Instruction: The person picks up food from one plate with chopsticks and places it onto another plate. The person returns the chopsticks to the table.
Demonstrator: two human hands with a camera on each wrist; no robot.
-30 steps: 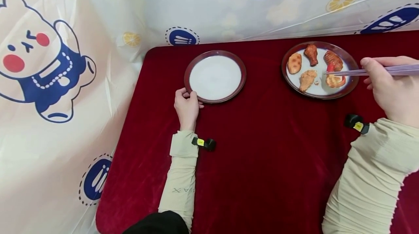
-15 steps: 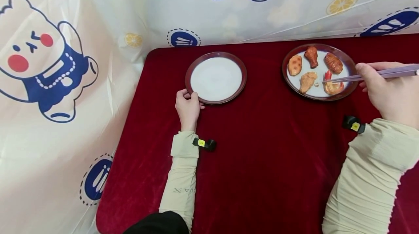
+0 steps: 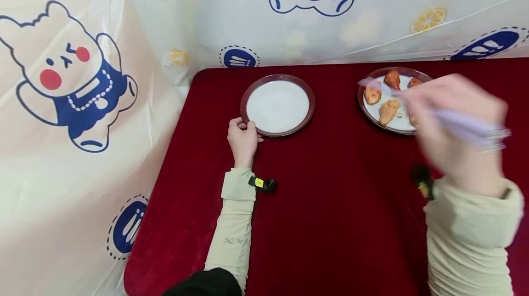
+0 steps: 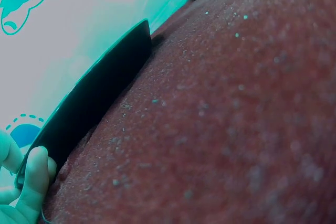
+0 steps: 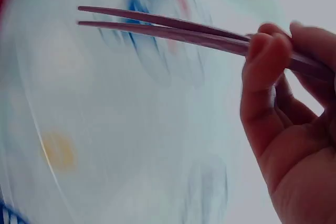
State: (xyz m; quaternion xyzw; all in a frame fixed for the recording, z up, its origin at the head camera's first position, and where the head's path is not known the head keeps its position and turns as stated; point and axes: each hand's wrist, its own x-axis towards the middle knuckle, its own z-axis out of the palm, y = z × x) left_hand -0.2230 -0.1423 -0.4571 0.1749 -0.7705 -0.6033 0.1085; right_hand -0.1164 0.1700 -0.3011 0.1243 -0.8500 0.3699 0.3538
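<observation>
My left hand (image 3: pixel 243 142) pinches the lower-left rim of a brown-rimmed white plate (image 3: pixel 278 106) with no food on it; the left wrist view shows thumb and fingers at that rim. Blurred, my right hand (image 3: pixel 458 126) holds a pair of purple chopsticks (image 5: pixel 184 31) over the front right of a second plate (image 3: pixel 365 114). The chopstick tips stand slightly apart, nothing between them. That second plate bears a drumstick (image 3: pixel 392 80), an oval browned piece (image 3: pixel 373 93), a fried chicken piece (image 3: pixel 389 112) and a partly hidden chicken wing (image 3: pixel 414 82). The hand covers the plate's right part.
A dark red velvet cloth (image 3: pixel 322 204) covers the table. White plastic sheeting with cartoon prints (image 3: pixel 87 89) hangs along the left side and behind the table. A black wrist camera (image 3: pixel 268 186) sits at each sleeve.
My right hand has lifted the chopsticks away from the shrimp and swung left and nearer the camera. The left hand keeps its hold on the plate rim. The head view has shifted slightly.
</observation>
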